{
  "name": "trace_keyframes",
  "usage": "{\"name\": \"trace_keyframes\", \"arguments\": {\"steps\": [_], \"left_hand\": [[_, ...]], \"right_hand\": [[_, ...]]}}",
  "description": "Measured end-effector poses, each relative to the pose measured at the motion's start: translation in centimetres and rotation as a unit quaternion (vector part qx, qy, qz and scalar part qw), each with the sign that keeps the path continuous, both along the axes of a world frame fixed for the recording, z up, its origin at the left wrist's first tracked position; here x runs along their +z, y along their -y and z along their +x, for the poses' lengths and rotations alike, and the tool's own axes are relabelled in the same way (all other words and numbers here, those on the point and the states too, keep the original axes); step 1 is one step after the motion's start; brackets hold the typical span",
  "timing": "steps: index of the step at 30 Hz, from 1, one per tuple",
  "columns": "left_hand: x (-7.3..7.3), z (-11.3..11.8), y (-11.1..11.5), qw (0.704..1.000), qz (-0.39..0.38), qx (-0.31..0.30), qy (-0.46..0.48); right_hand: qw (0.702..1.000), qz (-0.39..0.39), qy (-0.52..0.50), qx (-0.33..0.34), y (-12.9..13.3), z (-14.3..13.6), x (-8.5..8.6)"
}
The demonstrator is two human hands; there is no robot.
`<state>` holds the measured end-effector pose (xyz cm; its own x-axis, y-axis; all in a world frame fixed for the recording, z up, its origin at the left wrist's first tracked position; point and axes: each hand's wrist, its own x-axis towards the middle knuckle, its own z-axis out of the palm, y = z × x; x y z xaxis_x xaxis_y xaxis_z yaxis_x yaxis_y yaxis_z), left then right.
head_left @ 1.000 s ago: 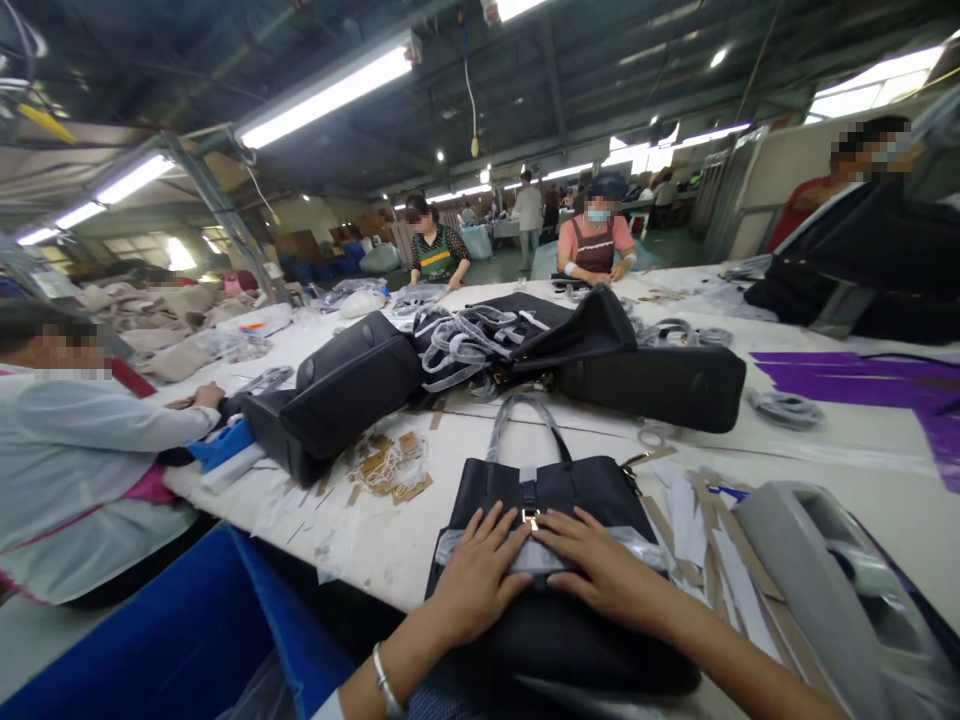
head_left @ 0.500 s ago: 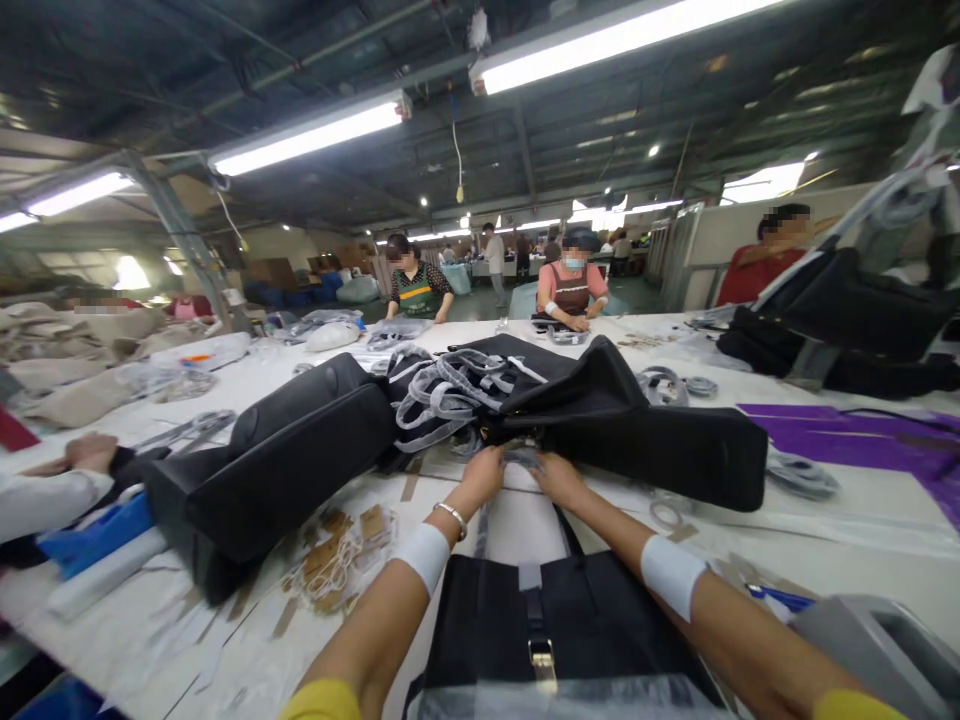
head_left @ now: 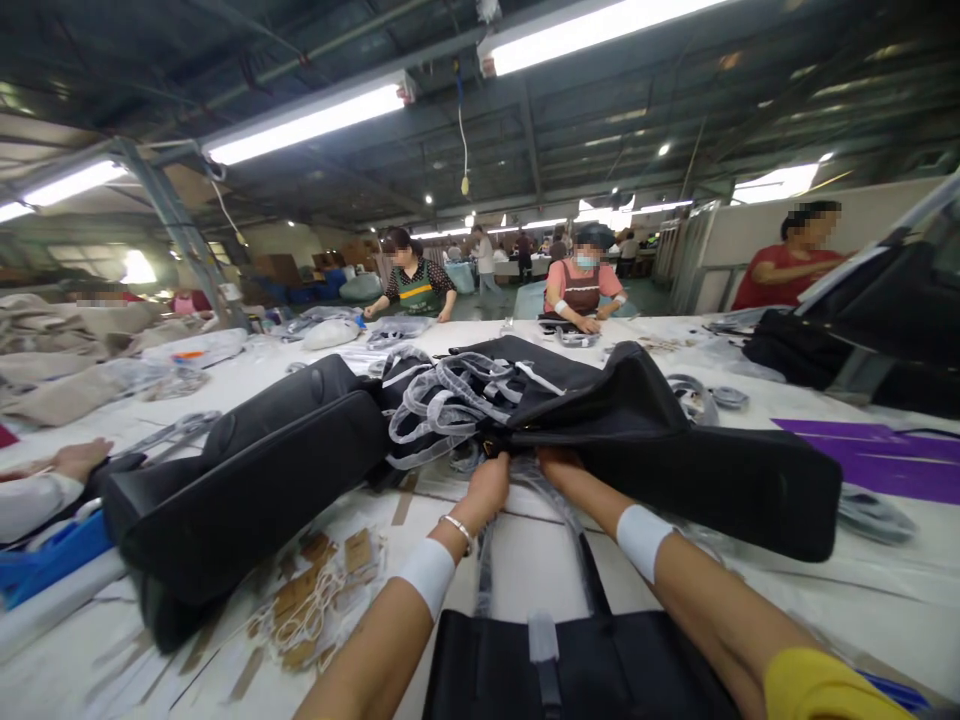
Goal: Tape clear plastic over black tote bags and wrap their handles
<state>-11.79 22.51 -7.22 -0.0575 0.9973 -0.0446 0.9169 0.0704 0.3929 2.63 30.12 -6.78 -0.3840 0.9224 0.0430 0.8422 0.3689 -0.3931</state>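
Note:
A black bag [head_left: 547, 660] with a plastic-wrapped strap [head_left: 576, 525] lies nearest me, at the bottom centre. My left hand [head_left: 491, 482] is closed beside the top of that strap, at the edge of the black bag pile; its fingertips are hidden. Under the edge of a large black bag [head_left: 720, 480] reaches my right hand [head_left: 559, 462], its fingers out of sight. Wrapped grey straps [head_left: 442, 400] lie heaped on the pile just beyond my hands. To the left rests another large black bag [head_left: 255, 480].
Brown tags with white strings [head_left: 311, 600] lie on the white table [head_left: 525, 560]. A purple sheet [head_left: 862, 455] is at the right. Another person's hand [head_left: 82, 460] is at the left edge; two people [head_left: 420, 290] [head_left: 583, 290] stand across the table.
The near bag sits lower in view and its strap shows more. My right hand has gone further under the large bag's edge. The large bags at both sides appear nearer.

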Motion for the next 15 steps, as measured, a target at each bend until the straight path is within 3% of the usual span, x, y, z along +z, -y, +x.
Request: {"name": "trace_keyframes", "arguments": {"steps": [5, 9, 12, 15], "left_hand": [[4.0, -1.8, 0.4, 0.991, -0.026, -0.054, 0.119], [8.1, -2.9, 2.6, 0.971, -0.033, -0.114, 0.209], [11.1, -3.3, 4.9, 0.944, -0.046, -0.16, 0.286], [13.4, -3.2, 7.0, 0.893, -0.071, -0.179, 0.406]], "right_hand": [[0.999, 0.015, 0.044, 0.019, 3.9, 3.5, 3.0], [0.998, 0.041, 0.04, 0.016, 7.5, 7.3, 6.0], [0.996, 0.076, -0.048, -0.018, 11.0, 10.1, 8.1], [0.961, 0.083, -0.256, -0.067, 15.3, 11.9, 9.3]]}}
